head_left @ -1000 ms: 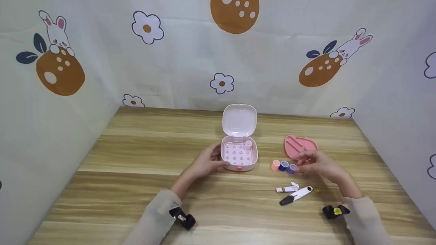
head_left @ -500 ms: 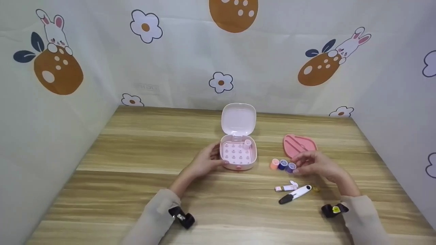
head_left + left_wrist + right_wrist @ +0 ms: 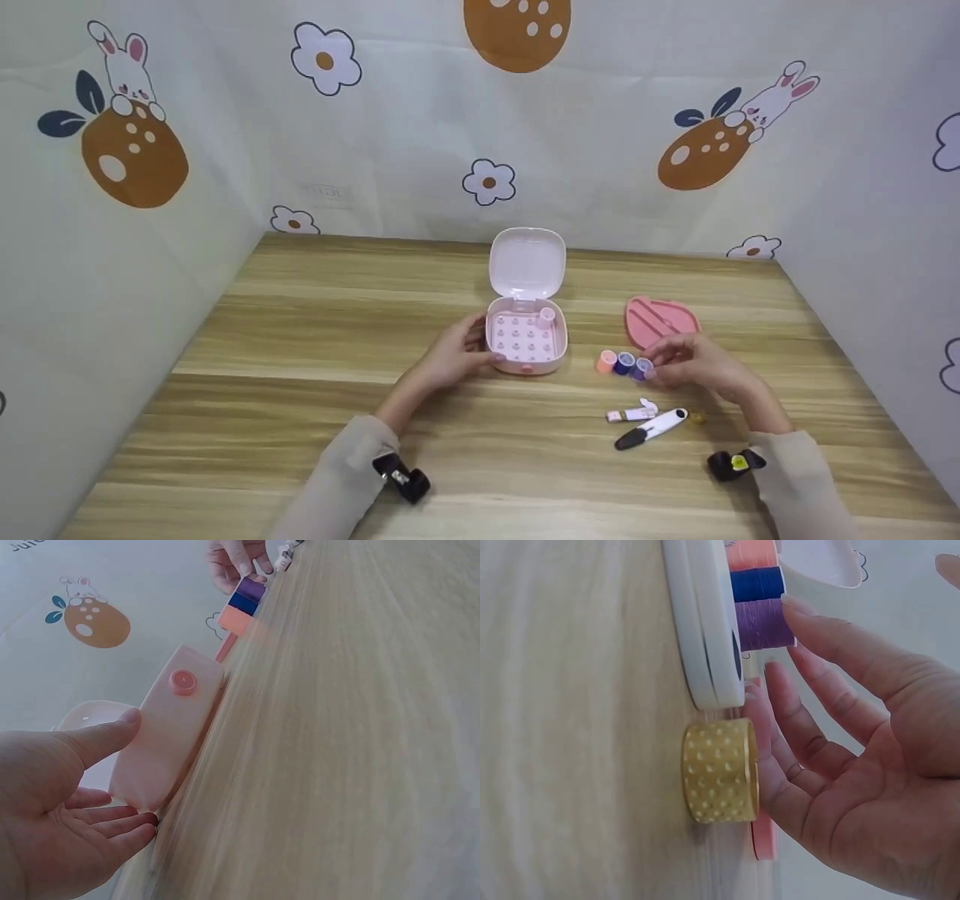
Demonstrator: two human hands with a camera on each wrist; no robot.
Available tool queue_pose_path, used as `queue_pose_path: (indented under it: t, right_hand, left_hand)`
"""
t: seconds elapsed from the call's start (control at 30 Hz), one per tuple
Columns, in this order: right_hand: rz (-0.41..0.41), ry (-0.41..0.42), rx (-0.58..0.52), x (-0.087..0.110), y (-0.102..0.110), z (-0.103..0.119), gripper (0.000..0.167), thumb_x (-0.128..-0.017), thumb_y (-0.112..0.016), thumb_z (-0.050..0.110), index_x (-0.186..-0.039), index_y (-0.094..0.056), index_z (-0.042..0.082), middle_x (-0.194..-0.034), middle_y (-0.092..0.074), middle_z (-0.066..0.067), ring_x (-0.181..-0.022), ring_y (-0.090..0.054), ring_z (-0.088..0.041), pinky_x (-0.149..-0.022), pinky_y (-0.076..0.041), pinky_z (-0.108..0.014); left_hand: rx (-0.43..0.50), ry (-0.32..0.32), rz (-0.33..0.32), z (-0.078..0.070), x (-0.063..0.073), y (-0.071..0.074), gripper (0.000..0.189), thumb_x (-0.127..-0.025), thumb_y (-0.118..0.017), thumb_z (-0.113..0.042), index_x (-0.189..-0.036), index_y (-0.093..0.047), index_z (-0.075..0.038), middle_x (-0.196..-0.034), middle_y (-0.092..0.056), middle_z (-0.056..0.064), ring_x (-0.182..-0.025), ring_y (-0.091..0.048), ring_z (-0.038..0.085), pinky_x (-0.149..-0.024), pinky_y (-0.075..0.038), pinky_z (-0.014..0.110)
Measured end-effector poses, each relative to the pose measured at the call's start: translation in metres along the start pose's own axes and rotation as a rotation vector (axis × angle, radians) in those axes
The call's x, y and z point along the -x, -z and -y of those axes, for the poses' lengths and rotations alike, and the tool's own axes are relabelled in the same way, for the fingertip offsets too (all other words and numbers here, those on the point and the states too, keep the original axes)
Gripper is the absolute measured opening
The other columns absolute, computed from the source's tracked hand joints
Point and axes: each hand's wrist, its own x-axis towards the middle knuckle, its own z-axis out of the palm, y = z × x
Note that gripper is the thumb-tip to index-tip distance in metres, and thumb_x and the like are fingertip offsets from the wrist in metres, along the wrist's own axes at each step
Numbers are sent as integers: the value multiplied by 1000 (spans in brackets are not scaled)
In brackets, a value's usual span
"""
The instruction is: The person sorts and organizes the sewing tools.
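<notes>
A pale pink sewing box [image 3: 526, 368], lid [image 3: 527, 262] raised, stands mid-table with small pegs on its floor. One pale spool [image 3: 546, 319] sits in its back right corner. My left hand [image 3: 454, 352] holds the box's left side, thumb on the front rim and fingers along the side. To the right, three thread spools stand in a row: orange [image 3: 607, 362], navy [image 3: 624, 364] and purple [image 3: 642, 368]. My right hand [image 3: 701, 365] pinches the purple spool, thumb tip at its top edge and index finger behind it, as the right wrist view shows.
Behind my right hand lies a pink slotted tray [image 3: 656, 319]. Nearer me are a small white-and-pink piece [image 3: 630, 414], a white tool with a black end [image 3: 652, 429] and a dimpled gold thimble [image 3: 721, 771]. Patterned cloth walls [image 3: 405, 135] bound the wooden table [image 3: 337, 300].
</notes>
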Motion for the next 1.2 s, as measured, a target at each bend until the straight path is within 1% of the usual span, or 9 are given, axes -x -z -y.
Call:
queue_pose_path:
  t: [0.17,0.4,0.53,0.63,0.7,0.87,1.0,1.1,1.2]
  right_hand:
    - [-5,-2,18,-1,0,-1,36,-86,-78,-2,-117,-66,-17,-98,-73,-9,-86,-65,-8,-75,-59,-18]
    - [-12,7,44,-3,0,1,33,-87,-77,-2,-115,-67,-16,-96,-73,-7,-84,-65,-7,-72,-59,-18]
    - [-12,-5,-2,-2,0,2,34,-88,-75,-4,-117,-65,-20,-94,-72,-3,-83,-66,-5,-73,-61,-19]
    - [-20,-19,-26,-1,1,2,35,-89,-73,-6,-119,-62,-21,-95,-70,-3,-83,-66,-6,-75,-64,-22]
    - [-31,-26,-23,-1,1,4,35,-90,-72,-5,-119,-62,-21,-95,-69,-6,-83,-65,-8,-75,-65,-24]
    - [-87,-34,40,0,2,12,34,-89,-73,-3,-118,-65,-18,-98,-69,-10,-84,-63,-11,-73,-63,-23]
    - [-145,-29,102,-2,4,20,32,-91,-75,1,-117,-67,-16,-97,-70,-8,-84,-61,-12,-70,-59,-20]
    - [-180,-27,125,-6,4,27,32,-91,-76,3,-117,-68,-15,-95,-69,-6,-83,-61,-11,-69,-58,-19]
    - [-211,-24,144,-10,2,33,33,-91,-76,4,-117,-68,-15,-96,-68,-6,-81,-60,-11,-67,-57,-19]
  left_hand:
    - [27,-25,7,1,1,0,77,-92,-72,8,-155,-29,18,-156,-40,41,-146,-44,51,-122,-42,50]
    - [29,-35,1,2,1,1,77,-92,-72,10,-156,-29,18,-156,-41,41,-145,-45,51,-121,-45,49]
    - [33,-39,8,3,1,2,76,-93,-72,7,-156,-30,17,-157,-41,39,-146,-45,50,-122,-43,50]
    - [36,-29,18,2,2,1,74,-94,-71,4,-156,-33,14,-159,-41,36,-147,-45,48,-123,-41,50]
    - [35,-23,21,1,2,1,73,-94,-71,4,-157,-34,12,-160,-41,34,-147,-45,47,-123,-41,51]
    - [26,-17,19,1,2,0,76,-94,-73,3,-157,-32,13,-159,-41,36,-147,-45,48,-123,-42,50]
    - [37,-31,20,2,1,0,77,-94,-72,5,-157,-29,17,-157,-41,39,-147,-44,49,-123,-41,51]
    - [49,-35,16,3,1,0,77,-93,-71,7,-156,-28,18,-156,-41,40,-147,-44,49,-123,-41,51]
    - [49,-31,14,3,0,0,78,-93,-72,7,-157,-28,17,-157,-41,40,-147,-44,50,-123,-41,51]
